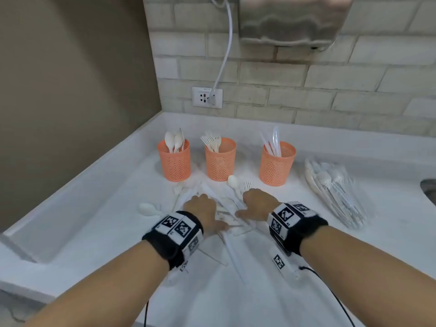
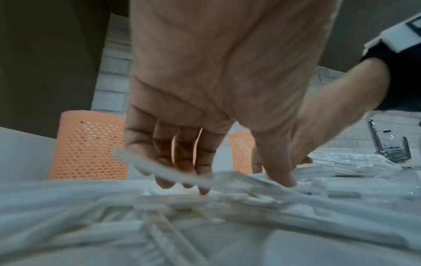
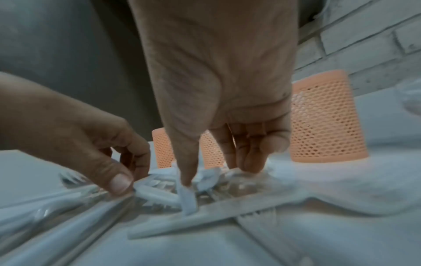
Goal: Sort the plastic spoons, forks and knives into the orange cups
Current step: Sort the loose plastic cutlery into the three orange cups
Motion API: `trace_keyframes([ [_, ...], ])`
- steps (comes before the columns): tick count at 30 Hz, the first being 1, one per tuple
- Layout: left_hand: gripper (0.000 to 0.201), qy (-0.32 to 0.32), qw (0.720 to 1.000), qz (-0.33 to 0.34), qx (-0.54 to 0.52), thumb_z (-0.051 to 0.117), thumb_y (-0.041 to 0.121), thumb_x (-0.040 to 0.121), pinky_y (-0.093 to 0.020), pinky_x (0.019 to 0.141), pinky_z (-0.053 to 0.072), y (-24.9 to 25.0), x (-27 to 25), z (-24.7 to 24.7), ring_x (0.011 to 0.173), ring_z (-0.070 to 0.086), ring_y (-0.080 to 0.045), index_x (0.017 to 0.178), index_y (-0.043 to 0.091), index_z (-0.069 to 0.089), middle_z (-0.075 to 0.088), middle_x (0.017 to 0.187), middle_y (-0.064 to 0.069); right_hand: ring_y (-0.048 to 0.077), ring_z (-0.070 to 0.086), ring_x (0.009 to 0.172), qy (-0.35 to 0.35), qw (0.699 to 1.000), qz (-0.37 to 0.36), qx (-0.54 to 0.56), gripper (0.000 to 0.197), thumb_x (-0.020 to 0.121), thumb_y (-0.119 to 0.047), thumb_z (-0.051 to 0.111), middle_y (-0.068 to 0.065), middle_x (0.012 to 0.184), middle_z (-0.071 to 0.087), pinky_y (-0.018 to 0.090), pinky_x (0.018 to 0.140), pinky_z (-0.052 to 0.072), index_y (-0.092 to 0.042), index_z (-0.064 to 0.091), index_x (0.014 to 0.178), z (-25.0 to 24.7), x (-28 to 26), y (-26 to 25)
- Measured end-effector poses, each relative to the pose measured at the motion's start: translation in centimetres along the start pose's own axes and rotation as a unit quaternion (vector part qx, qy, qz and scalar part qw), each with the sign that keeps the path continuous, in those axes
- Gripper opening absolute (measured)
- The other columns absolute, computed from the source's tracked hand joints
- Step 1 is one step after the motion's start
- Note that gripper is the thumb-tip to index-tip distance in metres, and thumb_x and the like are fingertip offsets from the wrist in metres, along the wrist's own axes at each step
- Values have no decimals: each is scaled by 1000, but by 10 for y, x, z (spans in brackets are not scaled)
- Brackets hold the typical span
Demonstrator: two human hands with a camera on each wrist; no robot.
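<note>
Head view: three orange cups [image 1: 220,159] in a row, holding spoons, forks, knives by type; unsorted cutlery pile [image 1: 226,204] just before them, under both hands, likely for picking.
Left wrist: left hand [image 2: 205,108], fingers extended down, tips touching pile; no grasp evident.
Right wrist: right hand [image 3: 218,108], thumb and curled fingers pressed into pile; whether they pinch a piece, cannot tell

Bare forearms wear black wristbands [image 1: 169,241] bearing white square-patterned marker tags, black cables [image 1: 330,293] trailing.

My white counter [image 1: 236,291] meets a pale brick wall [image 1: 306,90] at twelve o'clock; a brown wall [image 1: 70,79] stands at nine.
</note>
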State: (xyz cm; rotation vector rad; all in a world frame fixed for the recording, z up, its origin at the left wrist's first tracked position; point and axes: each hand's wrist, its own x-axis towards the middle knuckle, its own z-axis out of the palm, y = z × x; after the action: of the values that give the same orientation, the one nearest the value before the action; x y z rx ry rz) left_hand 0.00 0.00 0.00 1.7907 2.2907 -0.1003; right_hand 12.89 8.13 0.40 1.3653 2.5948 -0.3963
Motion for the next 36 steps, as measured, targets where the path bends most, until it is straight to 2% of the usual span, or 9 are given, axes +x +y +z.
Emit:
trace_keyframes([
  [4,50,-8,1000,11,-17,68,42,79,-30,82,45,9,0,0,107,56,-25,111,7,55,56,116,-10,21,47,85,-2,1000,16,-24,29,93,-22,47,12,107,57,29,73,39,-1,53,112,-1,0,-2],
  [9,31,1,998,30,-47,64,18,85,-30,80,45,15,3,1,105,59,-27,111,4,55,58,117,-13,19,52,77,2,999,16,-33,40,88,-50,51,0,76,51,29,67,39,-12,52,78,0,-5,-2],
  [12,31,-10,999,48,-21,59,17,87,-30,77,43,16,3,2,105,57,-28,113,3,50,56,117,-13,20,51,79,-11,998,25,-58,29,93,-33,47,3,85,51,29,66,39,-6,58,100,-1,-3,-6],
  [15,35,-27,998,50,-16,62,22,85,-29,72,41,11,4,3,102,58,-28,111,3,48,57,113,-13,19,51,79,-15,996,46,-78,18,93,-21,45,1,86,50,27,65,38,-8,57,99,0,-1,-7],
  [20,45,-43,998,23,-29,65,24,82,-33,75,45,11,3,5,102,60,-28,118,6,44,58,113,-11,13,48,58,5,998,58,-17,58,87,-63,40,-3,61,47,27,62,37,-13,45,58,9,1,-5],
  [23,48,-49,997,25,-63,66,17,82,-33,78,47,12,3,5,104,59,-28,122,5,41,58,116,-13,12,48,58,14,994,94,-49,64,80,-74,38,-4,57,44,26,64,38,-15,41,55,13,4,-15],
  [30,45,-86,990,-3,-113,64,8,81,-27,70,41,10,1,-3,107,56,-29,118,0,39,53,115,-15,18,50,67,-37,988,108,105,31,90,-29,44,0,67,47,23,54,33,-13,42,64,1,8,-9],
  [32,14,-97,991,-10,-96,54,3,85,-22,62,38,8,5,-5,99,55,-26,96,3,45,53,97,-8,13,41,55,-55,986,120,101,34,92,-20,44,0,62,41,21,51,30,-12,38,60,-3,6,-7],
  [36,35,-79,993,-32,-87,37,1,93,-17,50,26,5,11,-4,65,39,-14,63,15,28,32,68,1,12,34,53,-45,985,139,92,38,95,-8,40,1,63,37,23,60,37,-10,34,58,-3,6,-2],
])
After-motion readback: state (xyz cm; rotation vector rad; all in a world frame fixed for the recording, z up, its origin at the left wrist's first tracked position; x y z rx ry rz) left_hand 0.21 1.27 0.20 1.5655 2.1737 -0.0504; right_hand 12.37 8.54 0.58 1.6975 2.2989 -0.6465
